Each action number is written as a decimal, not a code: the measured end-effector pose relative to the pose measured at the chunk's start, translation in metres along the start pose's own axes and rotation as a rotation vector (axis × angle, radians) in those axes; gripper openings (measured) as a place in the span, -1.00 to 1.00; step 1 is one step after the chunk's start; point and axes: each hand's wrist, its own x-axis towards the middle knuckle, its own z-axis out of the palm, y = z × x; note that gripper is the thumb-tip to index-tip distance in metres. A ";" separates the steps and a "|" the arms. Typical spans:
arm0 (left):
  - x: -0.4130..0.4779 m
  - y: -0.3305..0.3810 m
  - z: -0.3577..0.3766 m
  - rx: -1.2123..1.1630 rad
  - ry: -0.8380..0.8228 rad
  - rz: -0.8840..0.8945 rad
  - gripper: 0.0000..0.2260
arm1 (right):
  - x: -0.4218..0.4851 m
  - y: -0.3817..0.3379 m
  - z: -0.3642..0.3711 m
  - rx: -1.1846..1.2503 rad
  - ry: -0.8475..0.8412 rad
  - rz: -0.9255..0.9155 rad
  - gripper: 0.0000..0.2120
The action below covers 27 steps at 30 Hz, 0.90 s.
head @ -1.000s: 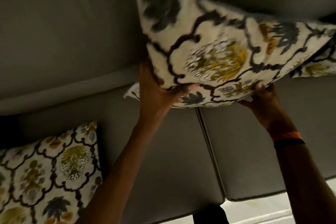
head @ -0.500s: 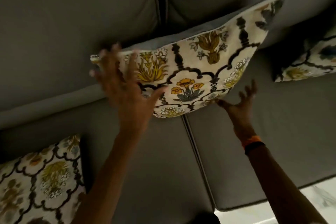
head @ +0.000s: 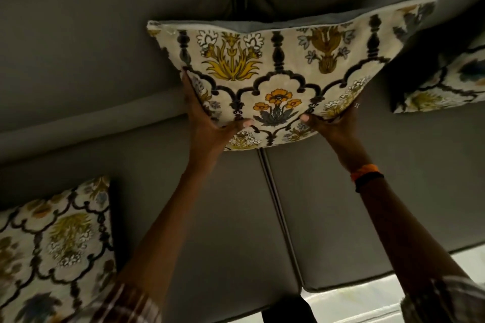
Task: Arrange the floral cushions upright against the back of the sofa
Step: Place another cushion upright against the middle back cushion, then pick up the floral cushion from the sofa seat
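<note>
A cream floral cushion [head: 278, 71] with yellow and orange flowers and black scrollwork stands nearly upright at the middle of the grey sofa, its top edge leaning on the sofa back [head: 105, 34]. My left hand [head: 210, 123] grips its lower left side, thumb on the front. At its lower right side my right hand [head: 333, 126] holds it the same way. A second floral cushion [head: 52, 249] lies at the sofa's left end. Part of a third floral cushion [head: 443, 81] shows at the right edge.
The grey seat [head: 223, 231] has a seam between two seat cushions running down the middle under the held cushion. A pale floor strip [head: 367, 301] shows below the sofa's front edge. An orange and black band is on my right wrist.
Half a second ago both hands were open and off the cushion as it fell against the back. Both now grip its lower sides, and it stands more upright and centred.
</note>
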 end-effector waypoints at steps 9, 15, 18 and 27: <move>-0.106 -0.052 -0.119 0.417 -0.029 -0.068 0.05 | -0.136 0.018 0.150 -0.206 0.191 0.322 0.16; -0.191 -0.107 -0.305 0.826 0.012 -0.276 -0.14 | -0.256 0.017 0.358 -0.218 -0.216 0.378 -0.15; -0.226 -0.139 -0.407 0.783 0.144 -0.509 -0.10 | -0.297 0.016 0.440 -0.169 -0.403 0.519 0.00; -0.264 -0.189 -0.524 -0.161 0.170 -0.992 -0.45 | -0.305 0.019 0.473 -0.198 -0.389 0.543 -0.07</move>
